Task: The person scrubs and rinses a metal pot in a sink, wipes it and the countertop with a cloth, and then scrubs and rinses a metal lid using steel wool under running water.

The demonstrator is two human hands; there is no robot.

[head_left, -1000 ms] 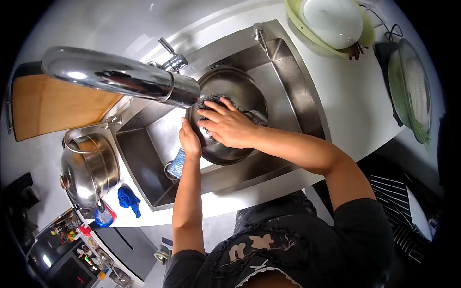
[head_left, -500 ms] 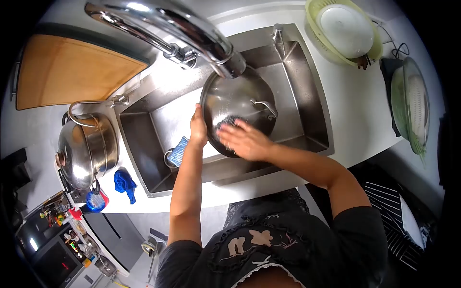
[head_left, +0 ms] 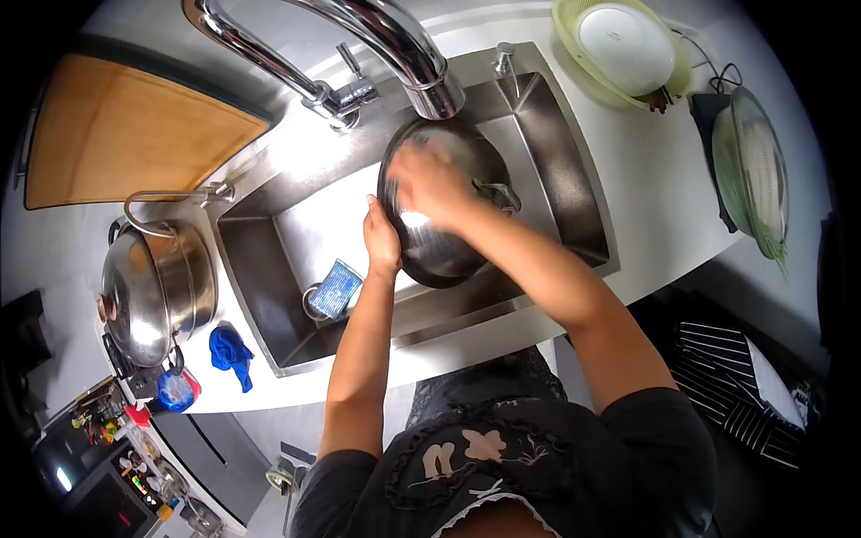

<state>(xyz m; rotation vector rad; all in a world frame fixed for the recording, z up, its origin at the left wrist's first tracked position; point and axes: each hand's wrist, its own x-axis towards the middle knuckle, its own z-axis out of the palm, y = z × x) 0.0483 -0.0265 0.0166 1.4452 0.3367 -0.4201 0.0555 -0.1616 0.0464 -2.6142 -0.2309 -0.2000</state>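
A round steel pan [head_left: 448, 255] with a looped metal handle [head_left: 499, 194] sits tilted in the sink [head_left: 574, 170], under the faucet. My left hand [head_left: 381, 240] grips its left rim, thumb up along the edge. Smeared by motion, my right hand [head_left: 430, 184] lies over the pan's upper surface. The dark scouring pad seen under those fingers half a second ago is hidden by the hand now. A blue and white sponge [head_left: 337, 289] rests in the sink at the lower left, partly over the drain ring [head_left: 313, 303].
The chrome faucet [head_left: 435, 94] arches over the sink's back. Left on the counter are a lidded steel pot [head_left: 148, 296] and a blue cloth [head_left: 230, 354]. A wooden board [head_left: 134, 134] leans behind. At right stand a yellow-green basket [head_left: 565, 40] with a white bowl and a covered dish [head_left: 758, 170].
My right hand has swept from the pan's near side up and left toward its far side. My left hand stays on the rim. The whole view has shifted slightly.
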